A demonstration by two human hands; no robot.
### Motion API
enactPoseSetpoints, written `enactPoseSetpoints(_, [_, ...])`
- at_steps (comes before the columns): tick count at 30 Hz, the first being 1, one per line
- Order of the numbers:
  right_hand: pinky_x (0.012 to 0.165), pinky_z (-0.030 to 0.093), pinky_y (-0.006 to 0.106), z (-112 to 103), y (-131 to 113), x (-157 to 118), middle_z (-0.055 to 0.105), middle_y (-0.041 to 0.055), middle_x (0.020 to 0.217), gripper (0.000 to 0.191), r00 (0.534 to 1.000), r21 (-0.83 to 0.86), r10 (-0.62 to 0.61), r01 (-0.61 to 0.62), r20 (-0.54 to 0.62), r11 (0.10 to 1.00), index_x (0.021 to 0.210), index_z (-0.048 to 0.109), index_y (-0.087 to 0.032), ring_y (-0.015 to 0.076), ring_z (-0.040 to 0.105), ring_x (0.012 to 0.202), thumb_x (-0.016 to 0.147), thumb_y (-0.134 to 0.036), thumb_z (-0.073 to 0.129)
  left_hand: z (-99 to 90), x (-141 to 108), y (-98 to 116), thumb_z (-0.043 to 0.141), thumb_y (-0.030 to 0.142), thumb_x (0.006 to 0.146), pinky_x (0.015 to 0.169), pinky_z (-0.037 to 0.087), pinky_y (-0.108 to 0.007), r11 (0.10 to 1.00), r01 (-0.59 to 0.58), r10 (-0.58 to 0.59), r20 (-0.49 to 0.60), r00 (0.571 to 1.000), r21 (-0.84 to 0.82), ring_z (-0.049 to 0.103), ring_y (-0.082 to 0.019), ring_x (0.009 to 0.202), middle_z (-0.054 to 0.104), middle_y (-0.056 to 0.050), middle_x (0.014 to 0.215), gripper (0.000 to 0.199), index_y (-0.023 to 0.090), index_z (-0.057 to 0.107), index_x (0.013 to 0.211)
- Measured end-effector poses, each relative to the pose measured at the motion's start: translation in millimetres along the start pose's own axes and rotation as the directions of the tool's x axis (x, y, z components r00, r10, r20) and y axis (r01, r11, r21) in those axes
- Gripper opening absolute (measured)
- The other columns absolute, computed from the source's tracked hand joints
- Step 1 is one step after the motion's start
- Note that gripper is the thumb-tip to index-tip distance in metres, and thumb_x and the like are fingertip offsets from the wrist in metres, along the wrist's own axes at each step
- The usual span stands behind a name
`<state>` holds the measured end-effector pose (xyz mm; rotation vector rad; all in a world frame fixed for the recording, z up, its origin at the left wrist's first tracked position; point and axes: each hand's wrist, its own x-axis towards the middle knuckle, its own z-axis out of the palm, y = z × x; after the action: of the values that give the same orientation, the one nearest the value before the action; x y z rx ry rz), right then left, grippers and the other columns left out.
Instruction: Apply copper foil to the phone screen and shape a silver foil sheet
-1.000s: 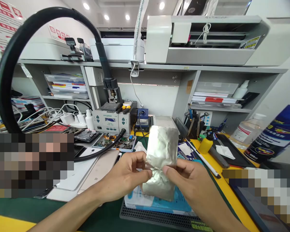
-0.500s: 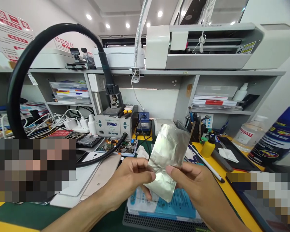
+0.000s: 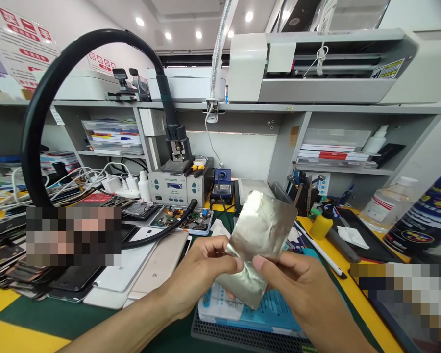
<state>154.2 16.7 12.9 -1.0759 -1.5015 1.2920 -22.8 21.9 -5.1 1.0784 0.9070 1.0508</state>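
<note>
A flat, rectangular piece of silver foil (image 3: 262, 223) is held up in front of me, tilted, its shiny surface slightly wrinkled. My left hand (image 3: 202, 272) pinches its lower left edge between thumb and fingers. On the other side, my right hand (image 3: 299, 282) is closed on the lower right part, thumb pressed on the front face and fingers behind. The fingertips at the back are mostly hidden. Beneath the foil lies a blue and white package (image 3: 272, 314) on a black perforated pad (image 3: 220, 336), partly covered by my hands.
Several phones (image 3: 158, 267) lie to the left, near a tray of small electronic parts (image 3: 183, 220). Behind stand a grey hot-air station (image 3: 174, 189) and its looping black hose (image 3: 31, 127). A yellow bottle (image 3: 321, 224), clear bottle (image 3: 385, 203) and blue spray can (image 3: 422, 220) stand right.
The view has shifted slightly, so the bench appears farther right. The foil's angle has changed a little and its face looks darker; both hands keep their hold.
</note>
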Motion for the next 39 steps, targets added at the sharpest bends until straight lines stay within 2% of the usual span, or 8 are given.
enactPoseSetpoints(5, [0.057, 0.051, 0.023, -2, 6, 2, 0.065, 0.0003, 0.06, 0.028, 1.0, 0.017, -0.003, 0.003, -0.019, 1.0, 0.069, 0.076, -0.018, 0.0172, 0.058, 0.062, 0.082, -0.043, 0.073, 0.2, -1, 0, 0.074, 0.028, 0.077, 0.052, 0.051, -0.025, 1.0, -0.02, 0.02, -0.016, 1.0, 0.022, 0.059, -0.015, 0.058, 0.061, -0.002, 0.065, 0.017, 0.014, 0.066, 0.071])
enactPoseSetpoints(8, [0.058, 0.052, 0.025, -5, 10, 5, 0.068, 0.0015, 0.065, 0.026, 1.0, 0.111, 0.014, -0.014, 0.004, 0.994, 0.078, 0.079, -0.018, 0.0176, 0.06, 0.064, 0.081, -0.043, 0.075, -0.7, -1, 0, 0.072, 0.035, 0.082, 0.054, 0.054, -0.026, 0.997, -0.056, 0.055, 0.022, 0.998, 0.046, 0.062, -0.017, 0.062, 0.066, -0.005, 0.072, 0.023, 0.013, 0.07, 0.077])
enactPoseSetpoints(11, [0.06, 0.052, 0.026, -6, 10, 7, 0.069, 0.0034, 0.07, 0.029, 0.999, 0.159, 0.008, -0.001, -0.045, 0.987, 0.089, 0.08, -0.016, 0.0186, 0.06, 0.068, 0.08, -0.044, 0.076, -1.3, -2, 1, 0.069, 0.035, 0.085, 0.056, 0.055, -0.026, 0.994, -0.097, 0.093, 0.068, 0.993, 0.056, 0.064, -0.018, 0.065, 0.069, -0.007, 0.076, 0.024, 0.012, 0.075, 0.083])
enactPoseSetpoints(14, [0.057, 0.05, 0.023, -6, 9, 7, 0.064, 0.0015, 0.064, 0.027, 0.996, 0.167, -0.004, 0.019, -0.088, 0.986, 0.082, 0.08, -0.016, 0.0164, 0.057, 0.064, 0.079, -0.043, 0.078, -0.8, -2, 2, 0.068, 0.03, 0.085, 0.057, 0.055, -0.026, 0.994, -0.101, 0.098, 0.086, 0.991, 0.038, 0.064, -0.017, 0.065, 0.07, -0.007, 0.078, 0.02, 0.012, 0.076, 0.086])
enactPoseSetpoints(18, [0.055, 0.047, 0.021, -6, 10, 6, 0.059, -0.0014, 0.059, 0.028, 0.998, 0.156, -0.007, 0.017, -0.066, 0.988, 0.069, 0.074, -0.017, 0.0128, 0.052, 0.059, 0.08, -0.043, 0.078, 0.8, -1, 1, 0.069, 0.024, 0.082, 0.057, 0.055, -0.026, 0.998, -0.05, 0.051, 0.045, 0.998, -0.032, 0.063, -0.016, 0.063, 0.07, -0.008, 0.076, 0.014, 0.011, 0.073, 0.078])
enactPoseSetpoints(25, [0.059, 0.048, 0.022, -2, 14, 4, 0.065, 0.0007, 0.067, 0.025, 0.996, 0.146, -0.01, 0.023, -0.087, 0.989, 0.078, 0.077, -0.017, 0.0156, 0.056, 0.064, 0.078, -0.043, 0.078, 1.4, 0, 0, 0.072, 0.025, 0.08, 0.054, 0.054, -0.025, 0.995, -0.022, 0.023, 0.007, 1.0, -0.095, 0.061, -0.015, 0.061, 0.069, -0.009, 0.075, 0.016, 0.009, 0.073, 0.078])
enactPoseSetpoints(33, [0.056, 0.047, 0.02, -1, 10, 4, 0.055, -0.0028, 0.058, 0.029, 0.995, 0.144, -0.019, 0.033, -0.1, 0.989, 0.062, 0.069, -0.019, 0.0118, 0.047, 0.056, 0.078, -0.042, 0.078, 1.0, -1, 1, 0.073, 0.028, 0.082, 0.054, 0.054, -0.025, 0.996, -0.004, 0.005, 0.016, 1.0, -0.093, 0.061, -0.015, 0.063, 0.069, -0.009, 0.077, 0.019, 0.009, 0.073, 0.079])
enactPoseSetpoints(39, [0.055, 0.051, 0.021, 1, 9, 3, 0.065, -0.0007, 0.061, 0.027, 0.998, 0.188, -0.02, 0.03, -0.056, 0.982, 0.066, 0.074, -0.019, 0.014, 0.057, 0.059, 0.08, -0.042, 0.078, 0.5, 1, -5, 0.079, 0.036, 0.079, 0.054, 0.049, -0.022, 0.994, -0.074, 0.071, -0.032, 0.997, -0.082, 0.058, -0.012, 0.06, 0.065, -0.003, 0.067, 0.028, 0.013, 0.067, 0.068])
